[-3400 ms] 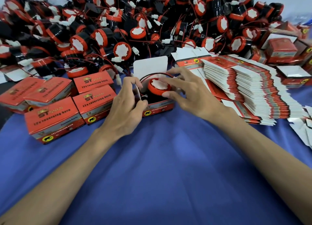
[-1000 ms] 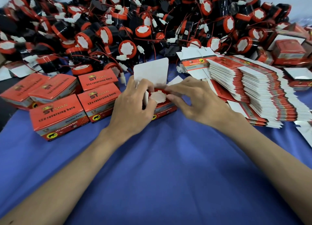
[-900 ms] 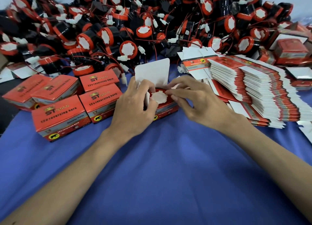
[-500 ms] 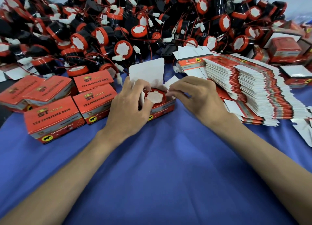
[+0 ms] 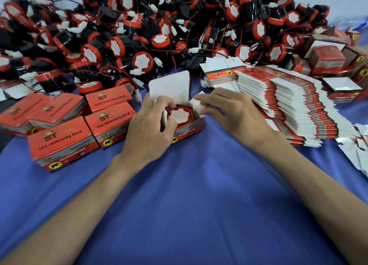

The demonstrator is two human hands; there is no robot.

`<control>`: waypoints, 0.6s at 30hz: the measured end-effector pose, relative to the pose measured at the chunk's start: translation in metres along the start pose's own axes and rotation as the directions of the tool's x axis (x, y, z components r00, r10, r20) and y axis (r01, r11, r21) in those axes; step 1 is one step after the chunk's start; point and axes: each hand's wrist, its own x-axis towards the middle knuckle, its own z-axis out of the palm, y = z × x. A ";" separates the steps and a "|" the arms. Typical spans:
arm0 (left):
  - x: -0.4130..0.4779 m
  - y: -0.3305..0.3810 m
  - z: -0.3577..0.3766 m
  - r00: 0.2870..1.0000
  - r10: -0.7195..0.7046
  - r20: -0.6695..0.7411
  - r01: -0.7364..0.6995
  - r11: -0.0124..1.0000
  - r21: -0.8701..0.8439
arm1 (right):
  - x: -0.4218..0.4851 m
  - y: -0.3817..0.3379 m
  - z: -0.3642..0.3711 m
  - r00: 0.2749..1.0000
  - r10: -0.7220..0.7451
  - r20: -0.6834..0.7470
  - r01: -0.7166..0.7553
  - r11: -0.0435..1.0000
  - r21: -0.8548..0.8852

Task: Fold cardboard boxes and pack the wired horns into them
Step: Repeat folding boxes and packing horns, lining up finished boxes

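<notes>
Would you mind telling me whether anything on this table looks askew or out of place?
Two things stand out. One closed box at the far left sits tilted, its lid seemingly bulging rather than flat. The stack of flat boxes on the right leans sideways in a fan. The open box being packed looks sound.

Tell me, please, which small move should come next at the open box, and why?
Probably fold the right side flap inward over the horn: the horn already sits in the open box, the lid stands upright, and the right hand pinches that flap.
</notes>
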 end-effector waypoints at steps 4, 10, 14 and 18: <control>0.001 -0.001 -0.001 1.000 0.010 0.007 -0.010 1.000 -0.011 | 0.000 -0.005 0.011 0.995 0.027 -0.093 -0.023 0.999 0.039; 0.002 -0.002 -0.002 1.000 0.005 0.019 -0.005 1.000 -0.012 | -0.002 -0.004 0.013 0.998 0.058 -0.040 -0.051 0.986 0.157; 0.000 -0.002 -0.002 1.000 -0.007 0.021 0.007 1.000 -0.010 | -0.006 -0.003 0.013 0.999 0.046 0.004 -0.046 0.992 0.119; 0.001 -0.007 0.000 1.000 -0.004 0.023 0.005 1.000 -0.028 | -0.008 -0.001 0.014 0.983 0.166 0.075 -0.175 0.975 0.135</control>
